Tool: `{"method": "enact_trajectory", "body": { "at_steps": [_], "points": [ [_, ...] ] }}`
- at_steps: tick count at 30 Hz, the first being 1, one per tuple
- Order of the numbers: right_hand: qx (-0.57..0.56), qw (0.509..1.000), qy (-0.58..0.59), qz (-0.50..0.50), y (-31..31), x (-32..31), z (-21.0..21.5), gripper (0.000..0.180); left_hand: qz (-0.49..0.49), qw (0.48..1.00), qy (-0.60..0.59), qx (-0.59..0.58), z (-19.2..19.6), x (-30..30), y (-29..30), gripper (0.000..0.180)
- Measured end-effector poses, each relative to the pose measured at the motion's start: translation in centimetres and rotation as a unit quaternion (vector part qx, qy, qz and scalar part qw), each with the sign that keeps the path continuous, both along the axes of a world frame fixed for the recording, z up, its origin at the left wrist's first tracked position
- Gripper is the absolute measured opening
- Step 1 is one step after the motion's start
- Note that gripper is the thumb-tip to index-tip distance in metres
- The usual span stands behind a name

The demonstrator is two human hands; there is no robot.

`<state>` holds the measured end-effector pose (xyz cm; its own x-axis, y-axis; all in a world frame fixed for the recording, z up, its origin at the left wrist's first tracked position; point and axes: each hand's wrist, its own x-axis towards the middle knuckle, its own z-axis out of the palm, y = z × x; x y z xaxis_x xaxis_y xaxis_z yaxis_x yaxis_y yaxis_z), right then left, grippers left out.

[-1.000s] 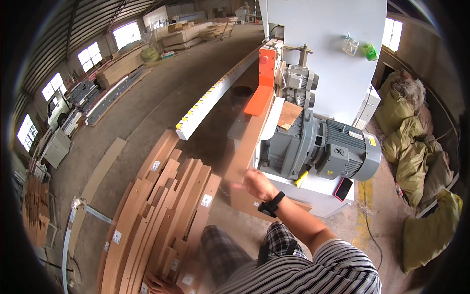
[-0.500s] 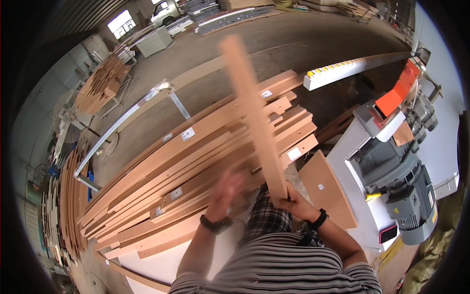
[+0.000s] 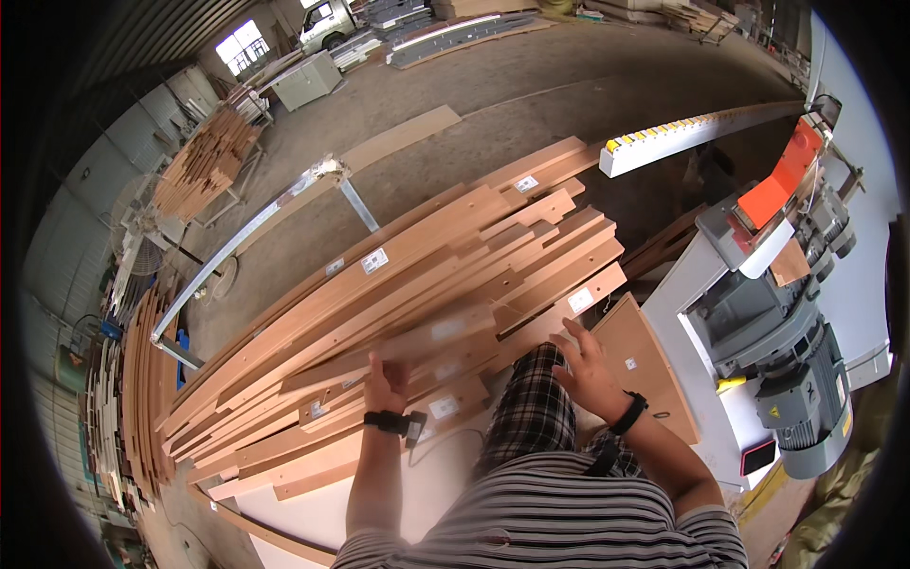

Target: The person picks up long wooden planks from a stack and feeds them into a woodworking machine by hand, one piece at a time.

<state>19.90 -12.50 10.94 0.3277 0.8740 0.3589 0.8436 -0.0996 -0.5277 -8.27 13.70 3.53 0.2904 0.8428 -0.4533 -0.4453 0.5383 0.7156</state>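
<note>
My left hand grips a brown wooden board near its lower edge. Motion blurs this board, which slants over the pile and carries a pale label. Whether it touches the boards beneath, I cannot tell. My right hand is empty, its fingers apart, above my right thigh and beside the pile's right end. Under and beyond both hands lies the stack of long brown boards, several with white labels and small holes. Part of the stack is hidden by the held board.
A grey motor on a white machine, with an orange guard, stands at my right. Near it leans a brown panel. A metal frame rail runs along the far left side. A white roller rail extends to the far right.
The board that stood upright in my right hand has swung down to the left and is now in my left hand. My right hand has let go and opened.
</note>
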Motion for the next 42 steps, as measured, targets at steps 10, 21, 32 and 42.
{"method": "enact_trajectory", "body": {
  "at_steps": [10,21,32,42],
  "points": [
    [0.017,0.996,0.054,-0.064,-4.9,1.7,-5.5,0.043,-0.138,0.648,0.516,0.544,1.3,0.9,1.0,0.037],
    [-0.033,0.985,0.125,-0.118,-9.1,2.2,-10.0,0.032,-0.094,0.478,0.651,0.581,-2.7,2.5,0.0,0.052],
    [-0.052,0.982,0.140,-0.119,-9.9,1.3,-13.2,0.031,-0.059,0.458,0.679,0.571,-5.0,0.3,0.3,0.040],
    [-0.076,0.979,0.173,-0.081,-9.8,0.6,-14.9,0.027,-0.071,0.369,0.747,0.549,-4.1,0.9,-0.4,0.043]
  ]
}}
